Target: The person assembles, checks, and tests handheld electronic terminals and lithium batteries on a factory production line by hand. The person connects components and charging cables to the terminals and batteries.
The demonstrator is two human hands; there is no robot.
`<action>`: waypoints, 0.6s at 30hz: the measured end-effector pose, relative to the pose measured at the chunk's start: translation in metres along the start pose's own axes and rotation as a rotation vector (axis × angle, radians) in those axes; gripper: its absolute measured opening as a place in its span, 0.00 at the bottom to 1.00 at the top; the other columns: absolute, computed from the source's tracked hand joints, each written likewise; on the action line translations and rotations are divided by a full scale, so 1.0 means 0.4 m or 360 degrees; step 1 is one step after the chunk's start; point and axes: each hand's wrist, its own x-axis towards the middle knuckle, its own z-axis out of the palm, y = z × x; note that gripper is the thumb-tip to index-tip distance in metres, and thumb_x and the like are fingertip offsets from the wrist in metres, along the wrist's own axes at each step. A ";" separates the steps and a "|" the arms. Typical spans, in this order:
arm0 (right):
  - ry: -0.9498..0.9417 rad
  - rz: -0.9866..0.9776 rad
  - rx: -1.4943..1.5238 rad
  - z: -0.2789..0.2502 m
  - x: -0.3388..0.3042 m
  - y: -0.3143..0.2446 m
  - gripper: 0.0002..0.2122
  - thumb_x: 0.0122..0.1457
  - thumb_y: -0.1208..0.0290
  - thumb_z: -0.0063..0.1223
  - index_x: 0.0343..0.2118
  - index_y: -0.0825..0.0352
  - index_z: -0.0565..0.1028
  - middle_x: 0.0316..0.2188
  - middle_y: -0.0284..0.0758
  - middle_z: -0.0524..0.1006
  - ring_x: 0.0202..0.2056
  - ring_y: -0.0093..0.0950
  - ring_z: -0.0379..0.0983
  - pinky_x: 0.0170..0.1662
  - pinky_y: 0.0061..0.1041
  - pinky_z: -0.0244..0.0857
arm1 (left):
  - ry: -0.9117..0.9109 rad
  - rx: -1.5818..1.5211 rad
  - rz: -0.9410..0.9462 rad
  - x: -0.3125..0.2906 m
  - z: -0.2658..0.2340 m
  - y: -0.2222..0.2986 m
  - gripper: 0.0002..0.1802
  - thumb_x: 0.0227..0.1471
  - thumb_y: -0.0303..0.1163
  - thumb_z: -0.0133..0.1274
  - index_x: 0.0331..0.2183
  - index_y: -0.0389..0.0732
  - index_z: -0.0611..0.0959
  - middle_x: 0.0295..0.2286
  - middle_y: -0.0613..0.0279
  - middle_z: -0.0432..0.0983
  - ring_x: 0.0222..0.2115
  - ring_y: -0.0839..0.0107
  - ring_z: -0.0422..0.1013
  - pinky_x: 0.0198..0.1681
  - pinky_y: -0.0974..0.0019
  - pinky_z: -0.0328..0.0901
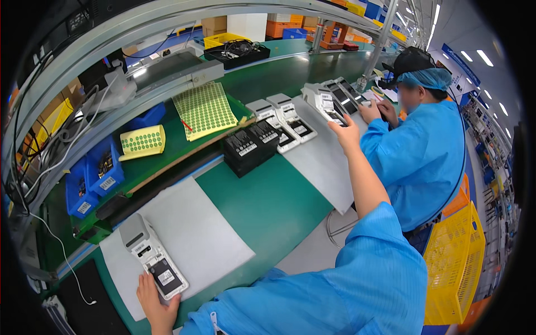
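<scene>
Over a green bench, left hand grips one white device, right hand pinches a second device

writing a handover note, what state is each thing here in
Near device: back up, rear bay uncovered
Left hand: touching near device's lower end
Right hand: outstretched, at far device, grip unclear
Black batteries: packed side by side
Large sticker sheet: spread out
Small sticker sheet: curled
Blue bins: open-topped
</scene>
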 end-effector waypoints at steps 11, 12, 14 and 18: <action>-0.0217 -0.0307 -0.0752 0.169 0.147 0.122 0.40 0.34 0.55 0.64 0.54 0.65 0.63 0.46 0.49 0.68 0.48 0.45 0.63 0.53 0.35 0.57 | -0.0136 0.0080 -0.0041 0.033 -0.035 0.053 0.43 0.36 0.40 0.63 0.53 0.32 0.64 0.51 0.40 0.61 0.53 0.42 0.55 0.55 0.47 0.50; -0.0253 -0.0362 -0.0940 0.168 0.147 0.143 0.33 0.40 0.58 0.62 0.51 0.67 0.66 0.44 0.48 0.70 0.47 0.44 0.64 0.53 0.35 0.57 | -0.0155 0.0087 -0.0043 0.032 -0.032 0.047 0.44 0.36 0.40 0.63 0.53 0.32 0.64 0.51 0.40 0.61 0.53 0.42 0.55 0.55 0.47 0.49; -0.0119 -0.0520 -0.0798 0.177 0.158 0.178 0.29 0.43 0.60 0.59 0.49 0.68 0.68 0.43 0.47 0.71 0.47 0.43 0.64 0.52 0.36 0.57 | -0.0150 0.0068 -0.0016 0.034 -0.028 0.039 0.44 0.36 0.40 0.63 0.53 0.33 0.64 0.52 0.40 0.60 0.54 0.42 0.54 0.55 0.47 0.49; 0.0254 -0.0667 -0.0270 0.192 0.063 0.092 0.15 0.52 0.70 0.52 0.42 0.71 0.73 0.36 0.43 0.75 0.42 0.37 0.70 0.45 0.33 0.62 | -0.0198 0.0232 0.0178 0.020 -0.015 0.006 0.42 0.38 0.40 0.63 0.55 0.41 0.65 0.54 0.40 0.57 0.55 0.42 0.52 0.55 0.47 0.48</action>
